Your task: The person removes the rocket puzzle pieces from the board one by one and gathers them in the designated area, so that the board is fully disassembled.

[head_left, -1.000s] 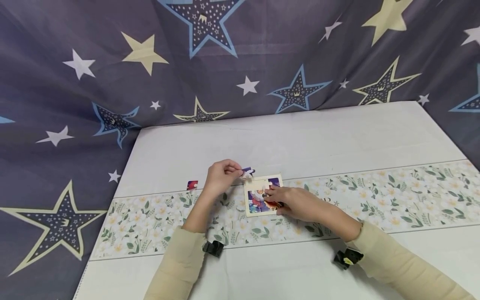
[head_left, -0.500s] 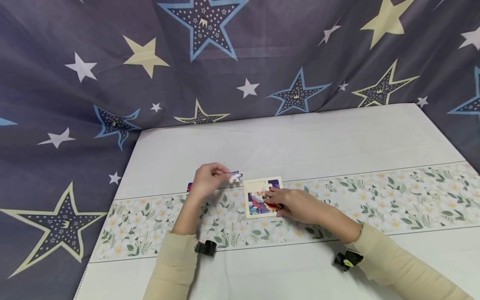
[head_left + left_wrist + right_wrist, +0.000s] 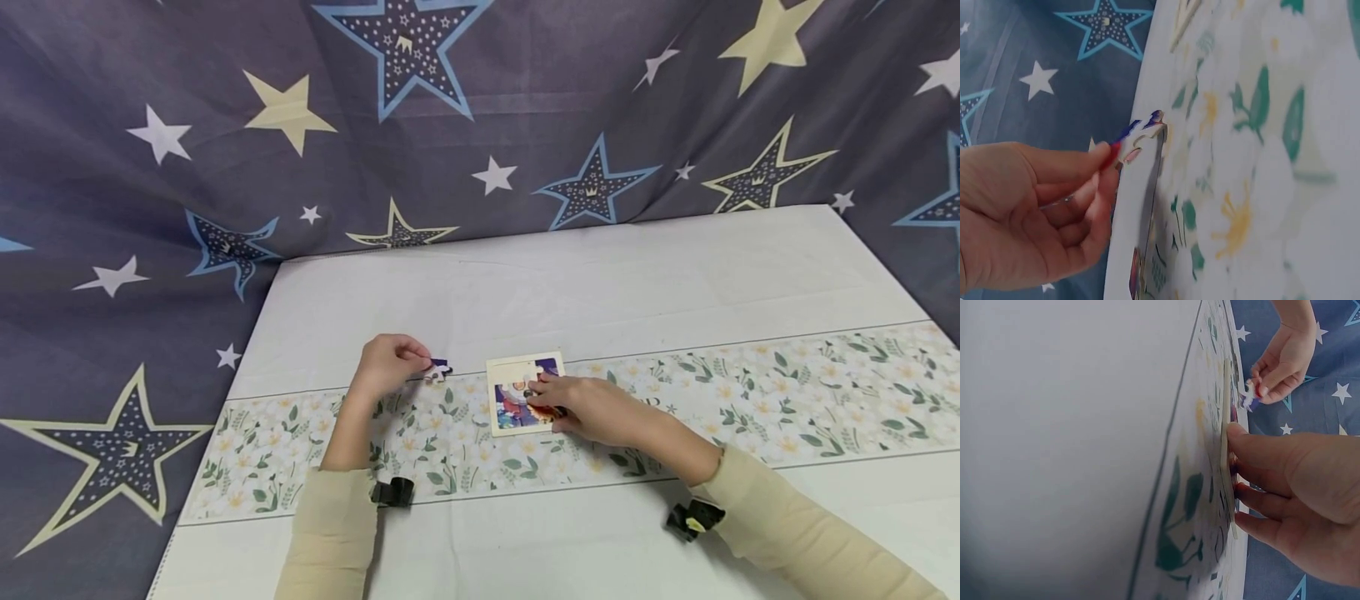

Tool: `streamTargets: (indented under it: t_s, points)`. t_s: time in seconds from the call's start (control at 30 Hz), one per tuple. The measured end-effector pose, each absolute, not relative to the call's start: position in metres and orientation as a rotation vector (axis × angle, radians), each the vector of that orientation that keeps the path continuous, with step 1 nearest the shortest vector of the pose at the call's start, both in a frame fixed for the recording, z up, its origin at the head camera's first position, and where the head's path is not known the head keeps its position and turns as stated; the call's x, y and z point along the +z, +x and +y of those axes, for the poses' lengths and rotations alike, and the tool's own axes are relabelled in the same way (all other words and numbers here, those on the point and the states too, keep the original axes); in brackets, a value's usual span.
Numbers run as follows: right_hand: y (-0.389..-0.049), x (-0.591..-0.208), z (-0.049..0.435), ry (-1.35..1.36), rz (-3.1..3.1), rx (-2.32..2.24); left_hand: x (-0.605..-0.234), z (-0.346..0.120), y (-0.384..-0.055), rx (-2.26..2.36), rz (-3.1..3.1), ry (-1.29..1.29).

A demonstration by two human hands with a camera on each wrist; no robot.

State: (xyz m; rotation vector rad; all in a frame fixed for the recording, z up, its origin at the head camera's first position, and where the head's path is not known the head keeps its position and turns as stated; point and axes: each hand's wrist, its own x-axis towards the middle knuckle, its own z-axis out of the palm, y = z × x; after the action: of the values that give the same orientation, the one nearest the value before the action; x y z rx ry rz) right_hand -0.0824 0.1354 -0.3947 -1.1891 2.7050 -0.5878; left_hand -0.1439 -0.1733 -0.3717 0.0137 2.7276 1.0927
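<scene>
My left hand (image 3: pixel 388 364) pinches a puzzle piece (image 3: pixel 438 370) between thumb and fingers, held just above the table to the left of the puzzle board. White, purple and a bit of red show on this piece (image 3: pixel 1141 137) in the left wrist view. The square puzzle board (image 3: pixel 504 432) has a cream frame and a colourful picture partly filled in, with bare cream at its upper left. Across its right side rests my right hand (image 3: pixel 603 408), fingertips on the picture and thumb by the frame's edge. The hand hides part of the picture.
Another reddish puzzle piece (image 3: pixel 1135 274) lies on the table below the left hand in the left wrist view. A flowered band (image 3: pixel 750 396) crosses the white table (image 3: pixel 637 283). Behind stands a dark star-patterned cloth (image 3: pixel 465 150).
My left hand has carried the puzzle piece leftward, away from the board's upper left corner, and now covers the red piece in the head view. The right hand stays on the board.
</scene>
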Motion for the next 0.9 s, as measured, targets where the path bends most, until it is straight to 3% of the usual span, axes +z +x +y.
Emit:
streamTargets:
  t_s: [0.37, 0.9]
  points:
    - [-0.0816, -0.3949, 0.1348, -1.187, 2.708, -0.577, -0.3788, -0.1795, -0.146, 0.909, 2.876, -0.138]
    - [-0.0829, -0.3946, 0.1334, -1.209, 2.709, -0.594, -0.3799, -0.1807, -0.1481, 0.795, 2.896, -0.153]
